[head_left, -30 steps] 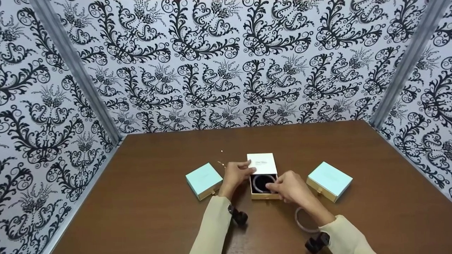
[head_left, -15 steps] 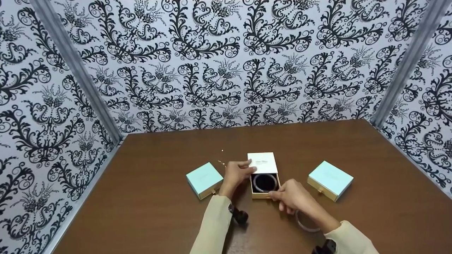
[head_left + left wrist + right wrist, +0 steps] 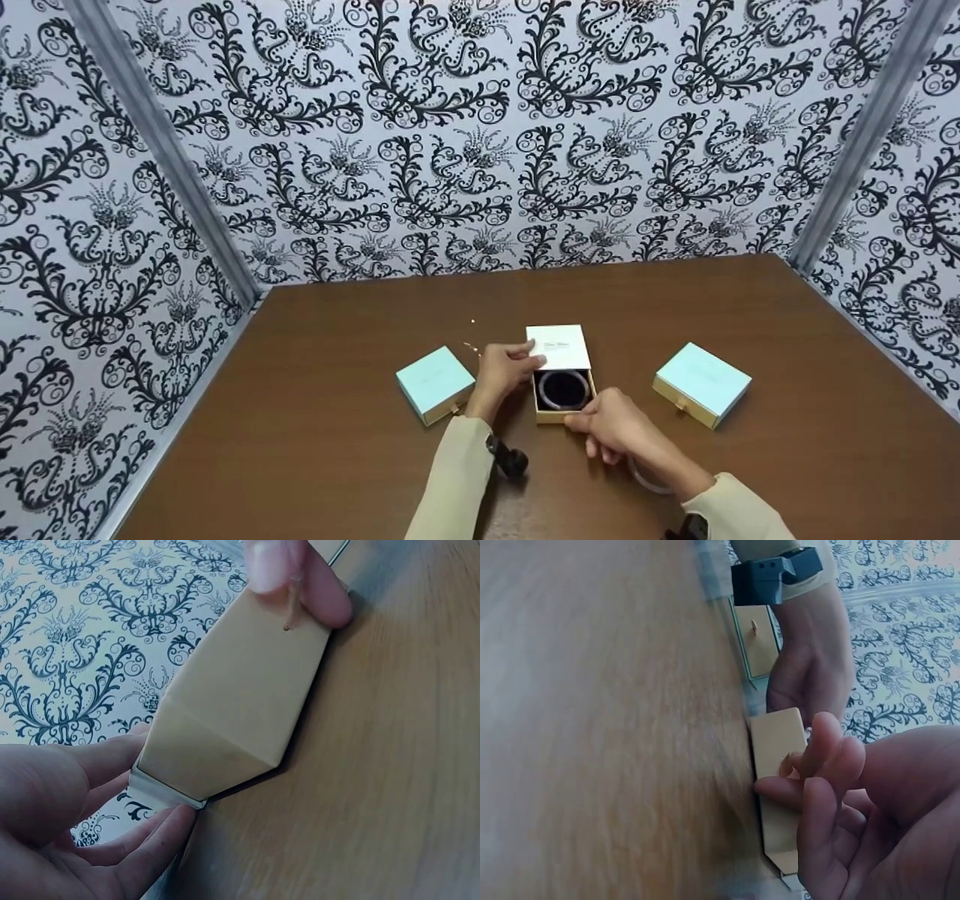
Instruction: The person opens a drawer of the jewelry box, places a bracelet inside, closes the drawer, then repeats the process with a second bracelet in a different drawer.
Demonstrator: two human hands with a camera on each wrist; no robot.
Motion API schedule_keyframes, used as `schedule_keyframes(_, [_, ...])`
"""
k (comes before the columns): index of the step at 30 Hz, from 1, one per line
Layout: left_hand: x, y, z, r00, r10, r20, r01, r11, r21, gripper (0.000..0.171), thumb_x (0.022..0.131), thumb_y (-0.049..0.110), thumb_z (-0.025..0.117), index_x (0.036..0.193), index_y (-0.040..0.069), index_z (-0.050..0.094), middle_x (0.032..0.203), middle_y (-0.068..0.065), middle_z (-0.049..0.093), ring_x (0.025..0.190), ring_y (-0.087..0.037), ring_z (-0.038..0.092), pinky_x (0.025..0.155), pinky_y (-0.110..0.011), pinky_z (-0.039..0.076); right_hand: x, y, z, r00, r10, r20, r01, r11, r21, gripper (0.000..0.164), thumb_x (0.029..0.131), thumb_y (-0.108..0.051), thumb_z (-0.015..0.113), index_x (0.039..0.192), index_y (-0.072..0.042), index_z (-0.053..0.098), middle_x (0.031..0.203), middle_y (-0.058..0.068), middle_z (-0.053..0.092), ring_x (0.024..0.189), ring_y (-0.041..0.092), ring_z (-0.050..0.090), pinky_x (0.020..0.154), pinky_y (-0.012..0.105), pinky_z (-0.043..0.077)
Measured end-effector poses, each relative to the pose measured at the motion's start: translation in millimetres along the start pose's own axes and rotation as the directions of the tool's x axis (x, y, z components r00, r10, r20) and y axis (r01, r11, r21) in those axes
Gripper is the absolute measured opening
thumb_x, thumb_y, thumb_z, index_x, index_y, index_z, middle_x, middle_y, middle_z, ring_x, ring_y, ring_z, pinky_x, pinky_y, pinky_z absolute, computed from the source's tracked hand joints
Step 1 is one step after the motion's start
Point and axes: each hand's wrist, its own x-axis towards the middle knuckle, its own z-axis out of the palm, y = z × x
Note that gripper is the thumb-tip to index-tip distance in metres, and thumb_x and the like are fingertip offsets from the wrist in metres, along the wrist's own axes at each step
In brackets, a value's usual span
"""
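A white-topped jewelry box (image 3: 566,347) stands mid-table with its tan drawer (image 3: 551,418) pulled partly out. Inside the drawer's dark lining lies a pale round bangle (image 3: 541,388). My left hand (image 3: 504,367) grips the outer sleeve at its left side, thumb and fingers on opposite faces in the left wrist view. My right hand (image 3: 613,420) is at the drawer front, thumb and forefinger around the small ribbon tab (image 3: 293,604); its other fingers are curled. Under the right forearm a second bangle (image 3: 651,486) lies on the table, partly hidden.
A mint-topped box (image 3: 435,377) stands to the left and another mint box (image 3: 703,379) to the right, both closed. A thin chain with small bits (image 3: 472,348) lies behind the left hand. Patterned walls (image 3: 480,187) border the brown table (image 3: 337,465).
My right hand has left the bangle in the drawer and come down to the drawer front, then slid slightly left to the tab. My left hand stays on the sleeve.
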Motion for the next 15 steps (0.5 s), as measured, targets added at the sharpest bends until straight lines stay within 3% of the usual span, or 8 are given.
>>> schedule_keyframes(9, [-0.8, 0.9, 0.6, 1.000, 0.009, 0.003, -0.009, 1.000, 0.008, 0.038, 0.086, 0.013, 0.079, 0.122, 0.005, 0.071, 0.107, -0.017, 0.076, 0.078, -0.016, 0.074, 0.069, -0.029, 0.059, 1.9, -0.1, 4.9, 1.000, -0.004, -0.028, 0.004, 1.000, -0.001, 0.026, 0.093, -0.019, 0.070, 0.070, -0.006, 0.074, 0.042, -0.004, 0.051, 0.032, 0.004, 0.043, 0.036, 0.019, 0.039])
schedule_keyframes(15, [-1.5, -1.2, -0.3, 1.000, 0.024, 0.016, -0.024, 1.000, -0.011, 0.040, 0.087, 0.011, 0.078, 0.125, 0.003, 0.069, 0.112, -0.020, 0.074, 0.088, -0.024, 0.076, 0.073, -0.031, 0.060, 1.9, 0.3, 5.8, 0.999, -0.031, -0.038, 0.031, 1.000, -0.004, 0.024, 0.093, -0.017, 0.067, 0.073, -0.007, 0.075, 0.042, -0.004, 0.050, 0.033, 0.004, 0.044, 0.038, 0.020, 0.041])
